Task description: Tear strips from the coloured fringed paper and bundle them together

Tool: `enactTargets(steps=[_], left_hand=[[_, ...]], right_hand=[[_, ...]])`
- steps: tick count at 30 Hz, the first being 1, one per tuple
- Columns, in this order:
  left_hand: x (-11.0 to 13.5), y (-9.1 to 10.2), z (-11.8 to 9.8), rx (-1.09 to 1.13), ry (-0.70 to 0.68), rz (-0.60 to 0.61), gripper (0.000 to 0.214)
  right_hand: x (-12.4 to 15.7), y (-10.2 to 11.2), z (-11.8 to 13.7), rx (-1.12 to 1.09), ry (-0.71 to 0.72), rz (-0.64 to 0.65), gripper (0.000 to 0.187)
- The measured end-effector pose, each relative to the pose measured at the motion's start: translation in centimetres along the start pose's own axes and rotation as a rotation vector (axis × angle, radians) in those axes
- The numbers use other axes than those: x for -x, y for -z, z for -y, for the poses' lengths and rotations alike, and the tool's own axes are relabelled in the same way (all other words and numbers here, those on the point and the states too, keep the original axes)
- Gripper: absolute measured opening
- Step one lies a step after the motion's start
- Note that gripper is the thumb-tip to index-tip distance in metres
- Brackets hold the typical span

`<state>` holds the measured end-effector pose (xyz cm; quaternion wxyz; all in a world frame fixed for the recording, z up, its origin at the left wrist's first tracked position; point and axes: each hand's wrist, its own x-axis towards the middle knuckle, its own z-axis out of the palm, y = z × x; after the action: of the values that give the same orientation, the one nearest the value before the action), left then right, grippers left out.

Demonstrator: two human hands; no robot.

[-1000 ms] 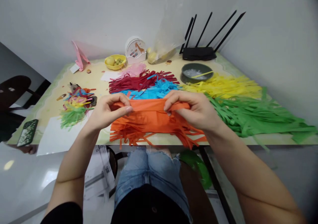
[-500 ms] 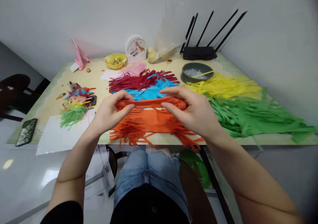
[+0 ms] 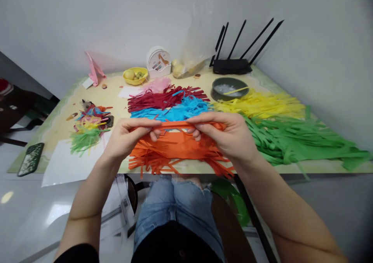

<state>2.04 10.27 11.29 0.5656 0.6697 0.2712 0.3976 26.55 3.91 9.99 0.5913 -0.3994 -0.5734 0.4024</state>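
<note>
Orange fringe lies along the near edge of the table. Above it, the left hand and right hand both pinch an orange strip, held level between them. Beyond lie blue fringe, then red fringe; farther back, a bowl and a router.

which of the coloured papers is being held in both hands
The narrow orange strip: it runs from the left hand to the right hand, above orange fringe. The dark red, blue, yellow and green fringes lie on the table.
</note>
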Motion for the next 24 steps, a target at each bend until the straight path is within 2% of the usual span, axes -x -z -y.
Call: enactTargets(steps=[3,7,10,11,15,18,22,24], left_hand=[[-0.2,-0.3,0.1,0.055,-0.017,-0.016,0.009],[-0.1,-0.7,0.6,0.089,0.013,-0.059,0.01],[0.0,0.1,0.8,0.029,-0.031,-0.025,0.014],[-0.1,0.6,0.7,-0.016,-0.052,0.019,0.015],[-0.9,2.1,-1.2,-0.261,-0.074,0.324,0.018],[-1.9,1.3,-2.2,-0.357,-0.007,0.39,0.022],[-2.3,-0.6,-1.6,-0.314,0.177,0.524,0.025],[-2.1,-1.0,-1.1,-0.333,0.209,0.501,0.027]], right_hand=[[-0.1,0.0,-0.2,-0.029,0.017,0.031,0.009],[-0.1,-0.2,-0.1,0.021,0.067,0.046,0.018],[0.0,-0.1,-0.1,0.058,0.104,0.047,0.025],[0.0,0.0,-0.2,0.076,0.118,0.05,0.028],[0.0,0.4,-0.2,0.157,0.185,0.138,0.033],[0.0,0.4,0.0,0.189,0.252,0.217,0.034],[0.2,0.6,0.0,0.229,0.329,0.264,0.034],[0.3,1.0,-0.1,0.284,0.343,0.271,0.034]])
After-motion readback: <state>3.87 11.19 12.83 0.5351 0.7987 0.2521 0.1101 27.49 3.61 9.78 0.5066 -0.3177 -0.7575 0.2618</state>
